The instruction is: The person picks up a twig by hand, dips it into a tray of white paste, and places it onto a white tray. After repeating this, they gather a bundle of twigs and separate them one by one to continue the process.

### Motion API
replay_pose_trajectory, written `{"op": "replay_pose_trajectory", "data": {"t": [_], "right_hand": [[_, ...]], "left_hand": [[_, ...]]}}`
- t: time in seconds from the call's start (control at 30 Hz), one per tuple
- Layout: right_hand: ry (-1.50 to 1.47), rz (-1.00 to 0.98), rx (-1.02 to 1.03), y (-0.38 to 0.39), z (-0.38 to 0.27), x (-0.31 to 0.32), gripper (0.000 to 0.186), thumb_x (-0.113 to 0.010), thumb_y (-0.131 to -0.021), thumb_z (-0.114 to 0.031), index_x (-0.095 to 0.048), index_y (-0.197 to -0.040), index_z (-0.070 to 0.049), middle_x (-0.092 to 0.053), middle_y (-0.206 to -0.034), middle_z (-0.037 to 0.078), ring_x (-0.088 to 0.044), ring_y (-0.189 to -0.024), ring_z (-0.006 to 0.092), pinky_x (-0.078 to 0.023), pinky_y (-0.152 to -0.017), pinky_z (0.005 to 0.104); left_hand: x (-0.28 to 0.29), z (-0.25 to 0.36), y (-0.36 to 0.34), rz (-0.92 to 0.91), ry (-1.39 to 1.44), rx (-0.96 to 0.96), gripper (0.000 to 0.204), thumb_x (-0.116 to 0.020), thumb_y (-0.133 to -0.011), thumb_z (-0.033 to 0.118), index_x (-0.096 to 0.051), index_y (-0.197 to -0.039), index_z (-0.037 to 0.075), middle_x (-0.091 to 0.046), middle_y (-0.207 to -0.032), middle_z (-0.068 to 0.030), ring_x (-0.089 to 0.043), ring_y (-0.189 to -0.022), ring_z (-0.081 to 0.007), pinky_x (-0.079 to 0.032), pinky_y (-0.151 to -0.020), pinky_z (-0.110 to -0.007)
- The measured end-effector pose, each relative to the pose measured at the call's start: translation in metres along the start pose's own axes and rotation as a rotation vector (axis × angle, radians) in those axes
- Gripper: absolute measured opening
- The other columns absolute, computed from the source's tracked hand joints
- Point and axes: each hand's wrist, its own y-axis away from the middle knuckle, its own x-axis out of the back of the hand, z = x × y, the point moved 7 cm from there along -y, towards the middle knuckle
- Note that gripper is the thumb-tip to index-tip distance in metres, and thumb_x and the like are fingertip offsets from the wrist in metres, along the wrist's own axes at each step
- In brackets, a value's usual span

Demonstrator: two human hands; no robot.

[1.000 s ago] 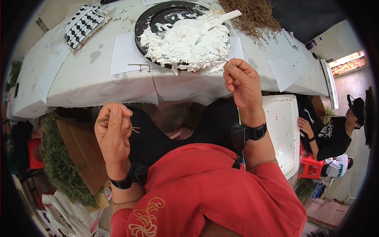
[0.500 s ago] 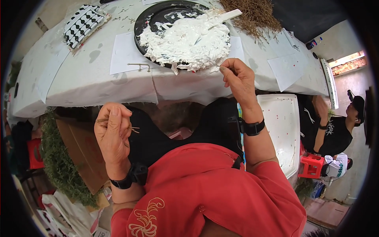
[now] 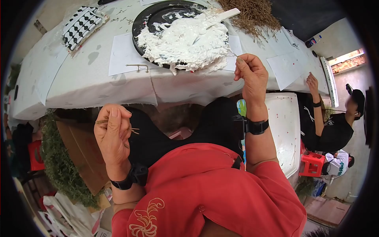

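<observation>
Between the thumb and fingers of my right hand (image 3: 253, 75) is pinched a thin stem (image 3: 233, 53), its far end by the edge of the white paste (image 3: 193, 45). The paste is heaped thick over a round black plate (image 3: 138, 27), and a pale flat stick (image 3: 229, 14) is stuck in it. My left hand (image 3: 112, 136) is closed around several short brown twigs (image 3: 135, 130) over my lap, left of centre. Their ends poke out on both sides of the fingers.
Behind the plate lies a pile of dry brown twigs (image 3: 252, 15). A bent wire piece (image 3: 137, 66) and paper sheets (image 3: 286, 69) lie on the white-covered table (image 3: 98, 91). A white tray (image 3: 282, 130) stands right of my lap; greenery (image 3: 59, 158) fills the left. A co-worker (image 3: 335, 130) sits at right.
My right hand has moved right, away from the paste's edge, with the thin stem in it. The left hand stays nearly still. At right, the co-worker's hand has risen toward the table.
</observation>
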Motion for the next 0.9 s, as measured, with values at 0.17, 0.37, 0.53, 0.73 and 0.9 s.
{"op": "replay_pose_trajectory", "data": {"t": [0.17,0.37,0.53,0.73,0.9], "right_hand": [[-0.02,0.078,-0.042,-0.023,0.012,0.035,0.007,-0.062,-0.086,-0.007,-0.061,-0.09,-0.001,-0.058,-0.072,0.002,-0.052,-0.059,0.0087,-0.043,-0.051,0.021],[-0.011,0.482,-0.059,-0.077,0.024,0.148,0.012,-0.064,-0.08,-0.006,-0.061,-0.09,0.0,-0.06,-0.075,0.003,-0.057,-0.061,0.0115,-0.047,-0.052,0.0235],[0.229,0.73,-0.074,-0.099,0.037,0.243,0.014,-0.069,-0.079,-0.011,-0.063,-0.089,-0.003,-0.06,-0.073,0.002,-0.058,-0.063,0.0124,-0.048,-0.054,0.0238],[0.776,0.945,-0.023,-0.108,0.037,0.341,0.013,-0.071,-0.075,-0.013,-0.066,-0.082,-0.003,-0.063,-0.069,0.004,-0.061,-0.064,0.015,-0.048,-0.058,0.0275],[0.859,1.055,-0.049,-0.09,0.022,0.339,0.012,-0.071,-0.074,-0.015,-0.07,-0.078,-0.004,-0.067,-0.073,0.006,-0.063,-0.067,0.0164,-0.049,-0.064,0.03]], "left_hand": [[0.0,0.002,0.002,0.024,-0.002,0.003,0.022,-0.049,-0.097,0.018,-0.055,-0.085,0.0,-0.035,-0.055,0.0061,-0.025,-0.046,0.0,-0.019,-0.04,-0.017],[0.007,-0.003,0.003,0.054,-0.017,0.005,0.022,-0.048,-0.097,0.017,-0.053,-0.083,0.0,-0.033,-0.054,0.0062,-0.024,-0.044,-0.0001,-0.019,-0.039,-0.017],[0.004,0.001,0.002,0.05,-0.031,-0.006,0.023,-0.048,-0.097,0.018,-0.051,-0.081,0.002,-0.032,-0.055,0.0064,-0.023,-0.044,0.0003,-0.017,-0.038,-0.016],[0.0,-0.004,-0.008,0.041,-0.07,0.013,0.021,-0.046,-0.098,0.02,-0.048,-0.083,0.006,-0.028,-0.055,0.0075,-0.019,-0.043,0.0015,-0.015,-0.036,-0.016],[-0.014,-0.002,-0.011,0.048,-0.089,0.001,0.021,-0.047,-0.098,0.021,-0.048,-0.083,0.007,-0.027,-0.055,0.0077,-0.018,-0.042,0.0017,-0.014,-0.035,-0.015]]}}
